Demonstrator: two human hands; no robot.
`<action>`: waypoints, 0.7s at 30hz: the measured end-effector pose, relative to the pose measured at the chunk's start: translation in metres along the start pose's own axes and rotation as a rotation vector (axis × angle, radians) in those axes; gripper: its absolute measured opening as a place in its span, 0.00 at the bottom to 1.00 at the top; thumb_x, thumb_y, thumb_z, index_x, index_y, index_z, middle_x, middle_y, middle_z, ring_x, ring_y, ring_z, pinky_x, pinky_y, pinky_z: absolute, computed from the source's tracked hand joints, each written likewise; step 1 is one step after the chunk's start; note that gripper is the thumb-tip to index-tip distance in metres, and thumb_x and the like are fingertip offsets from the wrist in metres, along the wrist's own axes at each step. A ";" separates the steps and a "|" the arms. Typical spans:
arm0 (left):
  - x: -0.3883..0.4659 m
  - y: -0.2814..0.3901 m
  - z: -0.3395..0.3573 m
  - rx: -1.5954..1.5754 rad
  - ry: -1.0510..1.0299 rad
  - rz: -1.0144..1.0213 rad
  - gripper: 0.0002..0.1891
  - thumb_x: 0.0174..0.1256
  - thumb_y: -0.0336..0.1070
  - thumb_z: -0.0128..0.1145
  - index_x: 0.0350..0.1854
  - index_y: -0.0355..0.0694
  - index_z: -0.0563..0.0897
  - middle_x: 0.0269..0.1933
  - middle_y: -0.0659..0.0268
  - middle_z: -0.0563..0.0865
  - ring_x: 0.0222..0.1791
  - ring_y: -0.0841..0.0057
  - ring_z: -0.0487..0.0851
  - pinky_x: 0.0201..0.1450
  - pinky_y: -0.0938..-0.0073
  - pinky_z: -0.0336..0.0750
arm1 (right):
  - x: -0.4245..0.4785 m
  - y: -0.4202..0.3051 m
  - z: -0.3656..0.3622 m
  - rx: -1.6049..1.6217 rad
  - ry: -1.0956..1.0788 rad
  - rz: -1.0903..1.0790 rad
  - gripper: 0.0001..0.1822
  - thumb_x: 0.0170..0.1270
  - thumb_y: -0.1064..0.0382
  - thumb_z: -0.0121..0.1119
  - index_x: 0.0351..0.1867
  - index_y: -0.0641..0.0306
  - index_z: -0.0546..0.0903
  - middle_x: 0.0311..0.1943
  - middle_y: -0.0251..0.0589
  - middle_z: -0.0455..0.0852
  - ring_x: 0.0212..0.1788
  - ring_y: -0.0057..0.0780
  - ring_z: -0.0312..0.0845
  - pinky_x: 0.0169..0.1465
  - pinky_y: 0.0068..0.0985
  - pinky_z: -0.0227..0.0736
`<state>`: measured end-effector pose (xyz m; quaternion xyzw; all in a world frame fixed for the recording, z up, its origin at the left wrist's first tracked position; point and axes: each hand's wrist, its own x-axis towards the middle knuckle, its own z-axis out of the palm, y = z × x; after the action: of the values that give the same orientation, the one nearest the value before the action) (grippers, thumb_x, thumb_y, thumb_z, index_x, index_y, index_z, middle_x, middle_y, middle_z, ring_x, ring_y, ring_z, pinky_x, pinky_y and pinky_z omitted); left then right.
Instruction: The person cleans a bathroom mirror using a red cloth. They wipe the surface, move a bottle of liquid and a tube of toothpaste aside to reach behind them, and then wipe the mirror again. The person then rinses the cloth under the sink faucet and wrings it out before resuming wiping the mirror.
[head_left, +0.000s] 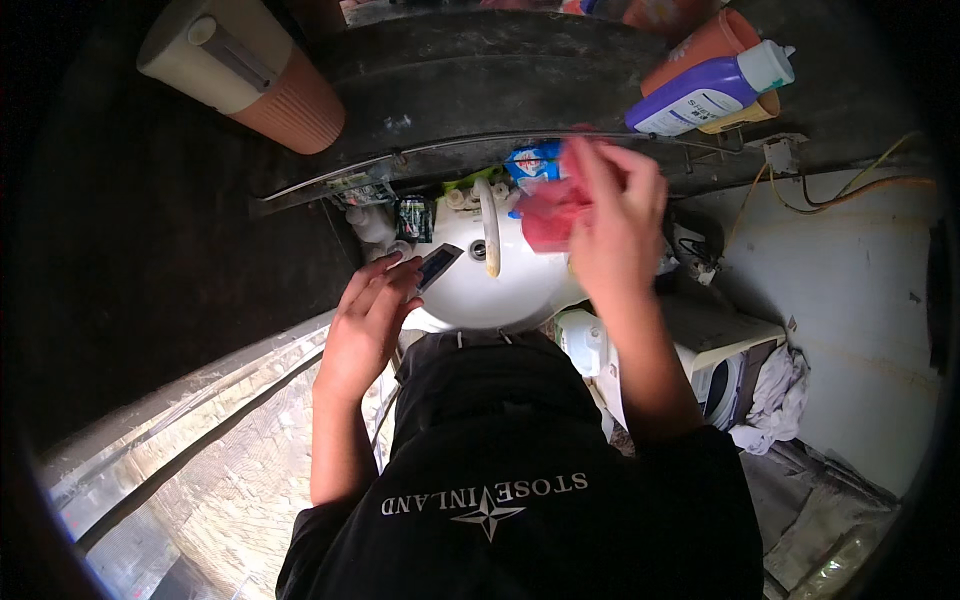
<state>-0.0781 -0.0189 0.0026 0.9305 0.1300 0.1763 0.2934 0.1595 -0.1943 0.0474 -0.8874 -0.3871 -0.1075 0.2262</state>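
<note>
My left hand (367, 322) is at the left rim of a white washbasin (457, 300). A small dark flat packet (439, 265) with pale edges juts from beneath its fingers, over the bowl. My right hand (622, 217) is raised over the basin's right side, blurred by motion. It grips a pinkish-red, thin item (551, 221), perhaps a cloth or plastic bag, too blurred to tell. Between the hands, a pale curved faucet (489, 225) arches above the drain (478, 249).
A wire rail (480, 148) edges the dark shelf above. On it are a two-tone cup (289, 112) and a purple bottle (690, 94). Dark sachets (415, 217) and a blue packet (532, 165) line the basin's back. A washing machine (724, 382) stands right.
</note>
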 end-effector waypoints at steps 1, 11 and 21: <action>0.000 0.001 -0.002 -0.024 -0.001 -0.005 0.16 0.66 0.27 0.73 0.54 0.36 0.85 0.60 0.59 0.92 0.67 0.55 0.86 0.66 0.58 0.83 | 0.001 0.010 -0.002 -0.059 0.066 0.019 0.39 0.56 0.76 0.71 0.73 0.49 0.81 0.66 0.37 0.75 0.64 0.51 0.73 0.60 0.45 0.82; -0.002 0.001 -0.005 -0.107 -0.014 -0.007 0.16 0.71 0.27 0.70 0.59 0.35 0.86 0.58 0.54 0.91 0.62 0.52 0.86 0.65 0.57 0.82 | 0.000 -0.064 0.032 0.269 -0.073 -0.132 0.45 0.52 0.80 0.69 0.75 0.44 0.80 0.64 0.39 0.77 0.64 0.48 0.75 0.61 0.42 0.81; -0.021 -0.003 -0.013 -0.106 -0.029 -0.095 0.17 0.71 0.27 0.70 0.60 0.36 0.86 0.56 0.54 0.91 0.56 0.53 0.88 0.60 0.58 0.83 | -0.006 -0.012 0.018 -0.045 0.070 0.019 0.43 0.54 0.77 0.73 0.74 0.45 0.80 0.68 0.37 0.74 0.67 0.52 0.73 0.60 0.45 0.84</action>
<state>-0.1027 -0.0174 0.0060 0.9089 0.1603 0.1554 0.3522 0.1468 -0.1825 0.0333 -0.8916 -0.3682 -0.1450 0.2204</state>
